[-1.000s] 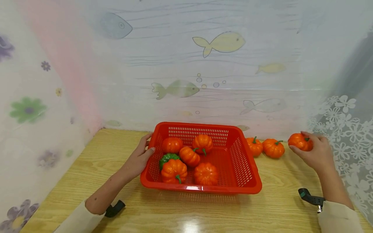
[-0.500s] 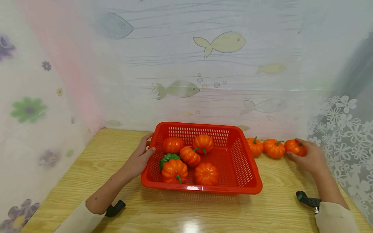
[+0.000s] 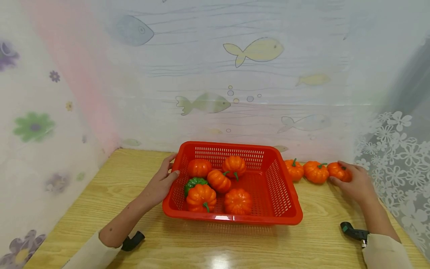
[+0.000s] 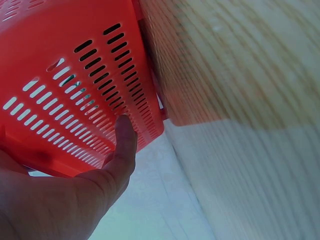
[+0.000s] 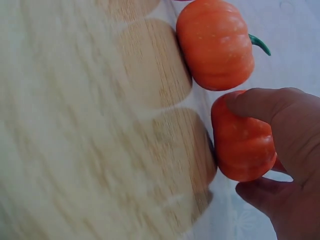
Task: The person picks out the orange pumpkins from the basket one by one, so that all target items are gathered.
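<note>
A red plastic basket (image 3: pixel 268 190) stands mid-table with several orange toy pumpkins (image 3: pixel 237 201) and a green one (image 3: pixel 195 183) inside. My left hand (image 3: pixel 161 183) grips its left rim, thumb over the edge; the left wrist view shows a finger (image 4: pixel 125 135) against the slotted wall (image 4: pixel 55 105). At the right, my right hand (image 3: pixel 361 185) holds an orange pumpkin (image 3: pixel 337 171) between thumb and fingers, at the end of a row. In the right wrist view this pumpkin (image 5: pixel 242 142) sits on the table, right beside its neighbour (image 5: pixel 215 45).
Two more orange pumpkins, the middle one (image 3: pixel 315 172) and one by the basket (image 3: pixel 294 170), line the back of the wooden table (image 3: pixel 134 213). A patterned curtain-like sheet (image 3: pixel 201 74) hangs behind. Lacy flowered sheeting (image 3: pixel 403 149) borders the right side.
My right hand has brought its pumpkin left and down to the table, beside the middle one of the row. My left hand and the basket have stayed put.
</note>
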{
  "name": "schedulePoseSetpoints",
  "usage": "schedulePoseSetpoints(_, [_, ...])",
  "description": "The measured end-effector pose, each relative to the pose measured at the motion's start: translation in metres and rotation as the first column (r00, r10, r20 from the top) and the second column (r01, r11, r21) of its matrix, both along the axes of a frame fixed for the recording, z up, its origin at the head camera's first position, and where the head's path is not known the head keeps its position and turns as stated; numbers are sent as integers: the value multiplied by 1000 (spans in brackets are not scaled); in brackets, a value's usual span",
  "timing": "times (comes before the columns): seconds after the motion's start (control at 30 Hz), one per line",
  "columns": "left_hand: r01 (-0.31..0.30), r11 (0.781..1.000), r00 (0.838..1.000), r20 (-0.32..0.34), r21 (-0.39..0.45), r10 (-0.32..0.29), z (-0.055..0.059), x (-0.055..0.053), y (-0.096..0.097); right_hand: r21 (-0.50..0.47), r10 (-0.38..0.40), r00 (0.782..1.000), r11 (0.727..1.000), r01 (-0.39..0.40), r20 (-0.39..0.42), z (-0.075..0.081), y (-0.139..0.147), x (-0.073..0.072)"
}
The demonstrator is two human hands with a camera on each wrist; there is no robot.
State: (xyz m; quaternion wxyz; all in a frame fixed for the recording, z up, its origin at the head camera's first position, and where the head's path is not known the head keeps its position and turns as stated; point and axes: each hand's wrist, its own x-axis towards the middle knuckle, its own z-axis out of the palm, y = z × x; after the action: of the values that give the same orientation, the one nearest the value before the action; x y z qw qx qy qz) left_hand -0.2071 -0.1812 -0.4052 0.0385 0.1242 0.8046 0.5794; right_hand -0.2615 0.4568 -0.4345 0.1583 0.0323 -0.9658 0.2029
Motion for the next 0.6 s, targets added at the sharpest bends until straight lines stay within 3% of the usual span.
schedulePoseSetpoints(0.33, [11, 1000, 1000, -15, 16, -11, -1, 0, -1, -6, 43, 999, 999, -43, -5, 4, -2, -2])
schedulePoseSetpoints(0.6, [9, 1000, 1000, -13, 12, -8, -2, -1, 0, -7, 86, 994, 996, -87, -68, 27, -11, 4])
